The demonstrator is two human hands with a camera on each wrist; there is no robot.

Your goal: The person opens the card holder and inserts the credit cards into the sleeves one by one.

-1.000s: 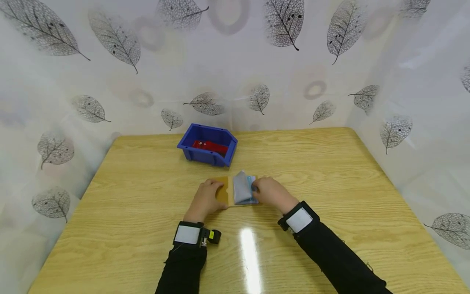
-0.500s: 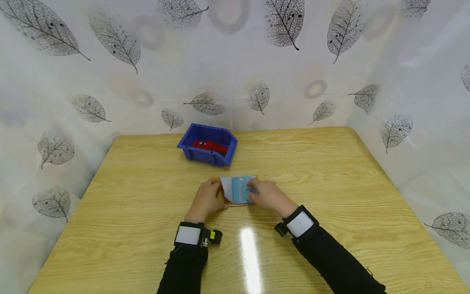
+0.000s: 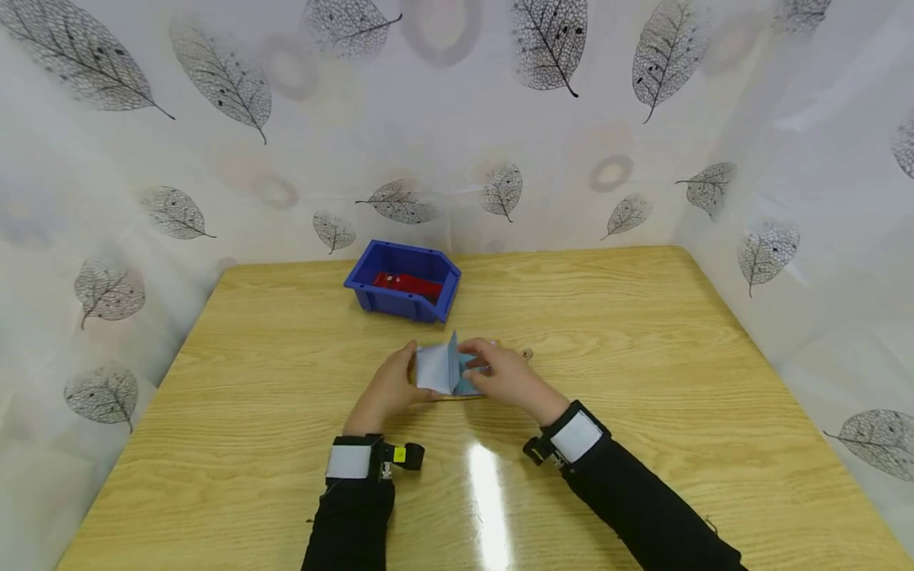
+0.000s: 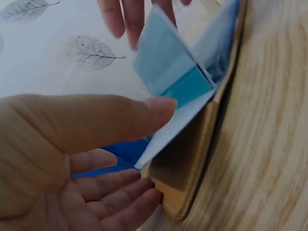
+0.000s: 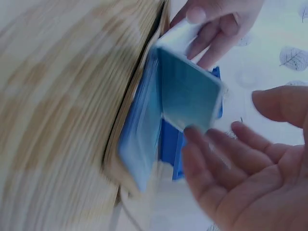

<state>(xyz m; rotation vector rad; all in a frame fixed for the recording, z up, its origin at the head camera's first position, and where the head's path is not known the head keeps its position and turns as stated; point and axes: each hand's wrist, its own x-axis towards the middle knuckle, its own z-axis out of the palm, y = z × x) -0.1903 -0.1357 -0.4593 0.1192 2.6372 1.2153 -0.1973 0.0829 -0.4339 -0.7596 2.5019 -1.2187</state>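
A card holder wallet with a tan cover (image 4: 192,159) lies open on the table, its pages of clear sleeves (image 3: 432,369) spread out. My left hand (image 3: 385,390) holds its left side, thumb over a pale sleeve and the other fingers at the cover's edge. One light-blue sleeve (image 5: 190,91) stands up at the middle of the wallet. Behind it, my right hand (image 3: 510,381) has its fingers extended, fingertips (image 5: 192,134) right at the sleeve's free edge, while the thumb stays apart. Other blue sleeves lie flat on the right half.
Beyond the wallet stands a blue plastic bin (image 3: 393,304) with a red item (image 3: 414,285) inside. A small strap end with a snap (image 3: 527,354) sticks out at the wallet's right. Leaf-printed sheeting (image 3: 443,143) hangs behind the wooden table (image 3: 628,317).
Sleeves have been turned over from right to left, and another now stands upright. My right hand has shifted slightly left. My left hand has moved a little left, its thumb nearer the pages.
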